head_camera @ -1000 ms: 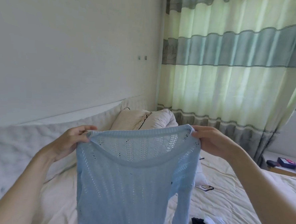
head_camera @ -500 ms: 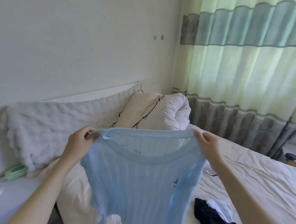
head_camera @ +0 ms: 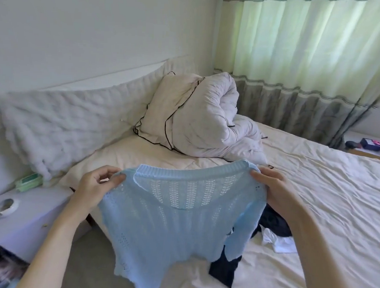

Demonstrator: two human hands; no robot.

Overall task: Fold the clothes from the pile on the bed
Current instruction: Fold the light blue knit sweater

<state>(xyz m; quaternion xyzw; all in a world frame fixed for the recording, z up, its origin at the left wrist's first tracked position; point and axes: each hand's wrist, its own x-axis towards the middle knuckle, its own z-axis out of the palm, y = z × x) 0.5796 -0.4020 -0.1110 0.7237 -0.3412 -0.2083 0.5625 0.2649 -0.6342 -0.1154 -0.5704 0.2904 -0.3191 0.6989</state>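
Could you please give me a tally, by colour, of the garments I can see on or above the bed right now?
Light blue: 1, the knit sweater held up at its shoulders by the left hand and the right hand.
Dark navy or black: 1 heap, the dark clothing on the bed; I cannot tell how many pieces.
White: 1, the white garment.
Total: 3

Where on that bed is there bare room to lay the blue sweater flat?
Bare sheet lies right of the right hand, toward the curtain. Crowded: dark clothes and a white garment below the blue sweater; rolled duvet at the head.
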